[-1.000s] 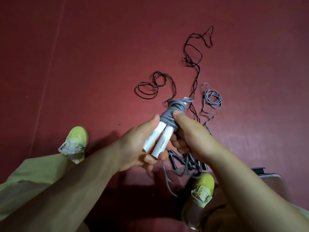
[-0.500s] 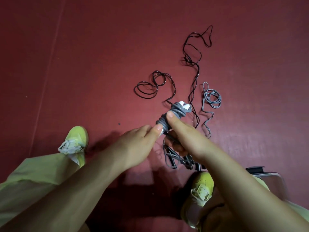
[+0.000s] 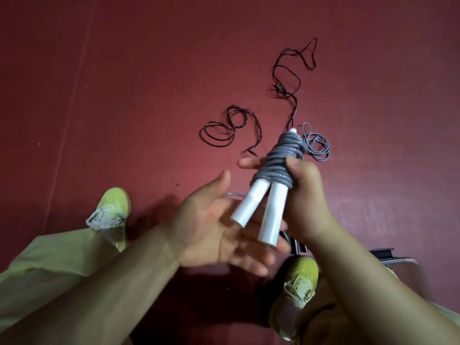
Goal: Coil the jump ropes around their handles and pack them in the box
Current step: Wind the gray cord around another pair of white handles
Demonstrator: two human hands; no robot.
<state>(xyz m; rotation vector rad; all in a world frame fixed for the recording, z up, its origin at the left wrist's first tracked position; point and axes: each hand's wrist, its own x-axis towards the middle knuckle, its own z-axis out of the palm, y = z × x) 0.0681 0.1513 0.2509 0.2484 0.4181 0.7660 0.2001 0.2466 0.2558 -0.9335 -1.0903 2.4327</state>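
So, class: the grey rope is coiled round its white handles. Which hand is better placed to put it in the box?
The right hand: it already grips the coiled rope, and the box lies on its side. The left hand is open beneath the handles.

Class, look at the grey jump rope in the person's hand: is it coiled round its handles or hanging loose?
Coiled. The grey jump rope is wound in tight turns round the upper part of its two white handles, gripped by the right hand; no loose end shows.
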